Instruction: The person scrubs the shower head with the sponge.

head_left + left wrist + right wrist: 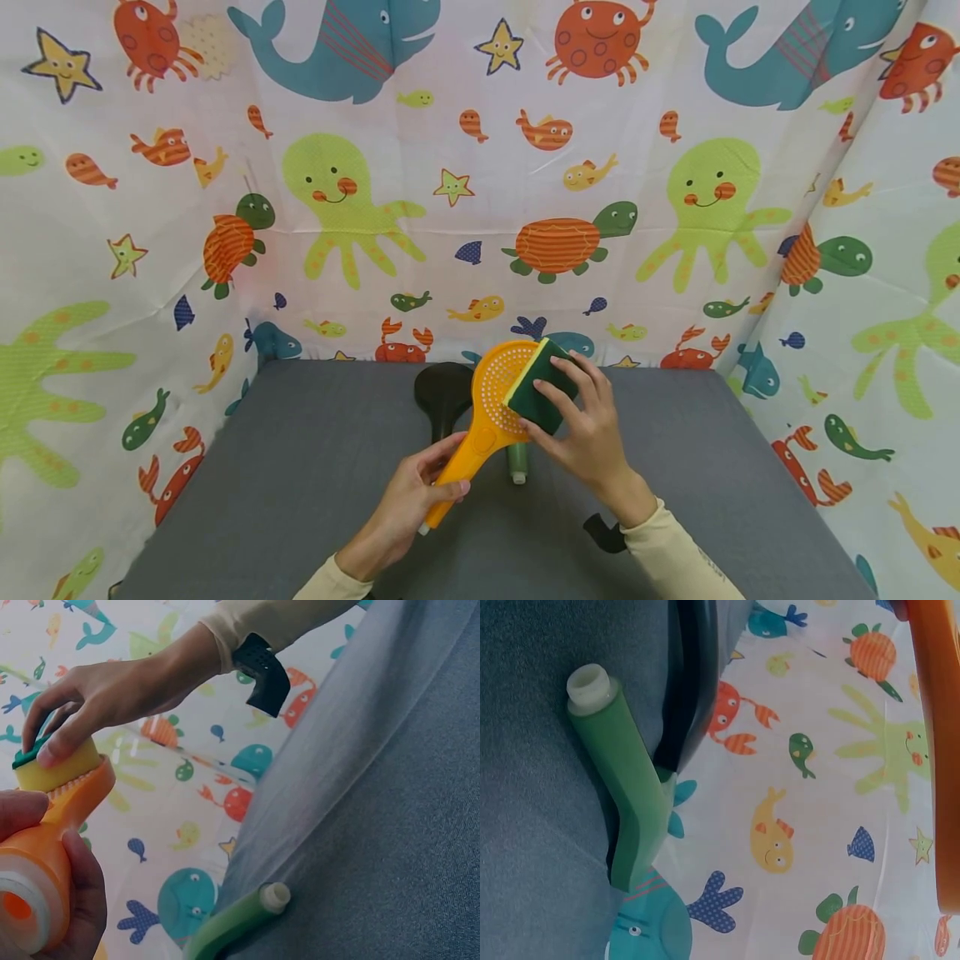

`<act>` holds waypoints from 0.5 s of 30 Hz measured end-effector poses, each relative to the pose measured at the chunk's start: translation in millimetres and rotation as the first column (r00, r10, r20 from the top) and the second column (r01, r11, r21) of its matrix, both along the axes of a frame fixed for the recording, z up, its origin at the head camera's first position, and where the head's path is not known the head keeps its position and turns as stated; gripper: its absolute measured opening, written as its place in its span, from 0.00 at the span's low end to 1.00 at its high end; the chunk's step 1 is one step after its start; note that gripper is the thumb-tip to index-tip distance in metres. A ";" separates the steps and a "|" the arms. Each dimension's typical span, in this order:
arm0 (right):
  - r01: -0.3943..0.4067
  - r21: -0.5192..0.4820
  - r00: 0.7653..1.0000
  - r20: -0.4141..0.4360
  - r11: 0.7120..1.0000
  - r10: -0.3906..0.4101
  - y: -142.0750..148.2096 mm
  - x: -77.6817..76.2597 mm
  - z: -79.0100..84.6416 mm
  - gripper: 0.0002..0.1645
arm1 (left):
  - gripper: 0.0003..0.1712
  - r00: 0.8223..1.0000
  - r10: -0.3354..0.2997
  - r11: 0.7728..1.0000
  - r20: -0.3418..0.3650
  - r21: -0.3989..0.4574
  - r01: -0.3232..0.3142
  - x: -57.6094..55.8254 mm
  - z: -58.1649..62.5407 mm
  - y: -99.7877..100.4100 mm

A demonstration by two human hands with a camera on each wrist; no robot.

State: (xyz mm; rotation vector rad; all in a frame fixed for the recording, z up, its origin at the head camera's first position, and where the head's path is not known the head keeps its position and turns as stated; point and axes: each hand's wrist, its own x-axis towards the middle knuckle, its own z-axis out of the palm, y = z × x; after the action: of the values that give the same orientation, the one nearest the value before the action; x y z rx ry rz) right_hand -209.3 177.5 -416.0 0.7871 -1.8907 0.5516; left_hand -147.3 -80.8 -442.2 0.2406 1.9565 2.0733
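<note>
- Head view gives me the grey counter [322, 483] beneath everything
- Above it tilts the orange shower head [486, 440], its handle wrapped by the fingers of the left hand [408, 496]; I judge it stiff, light, maybe slick, best held there
- Against its perforated face sits the sponge [536, 406], gripped by the right hand [596, 437]; likely soft, best pinched at its edges
</note>
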 end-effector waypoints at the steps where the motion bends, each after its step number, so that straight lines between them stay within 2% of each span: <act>1: 0.000 0.000 1.000 0.004 1.000 0.000 -0.2 0.2 -0.6 0.31 | 0.37 1.000 0.000 1.000 0.000 0.000 0.000 0.0 -0.1 0.0; 15: -0.047 0.014 0.999 0.005 0.999 0.047 -14.6 4.0 -7.1 0.30 | 0.35 1.000 0.005 1.000 -0.006 -0.004 -0.005 -4.1 -0.2 3.7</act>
State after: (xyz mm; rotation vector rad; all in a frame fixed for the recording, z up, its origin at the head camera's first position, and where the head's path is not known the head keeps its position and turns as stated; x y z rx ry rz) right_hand -205.3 162.9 -423.1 0.8422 -1.8862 0.5701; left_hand -151.4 -77.0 -442.5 0.2421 1.9662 2.0741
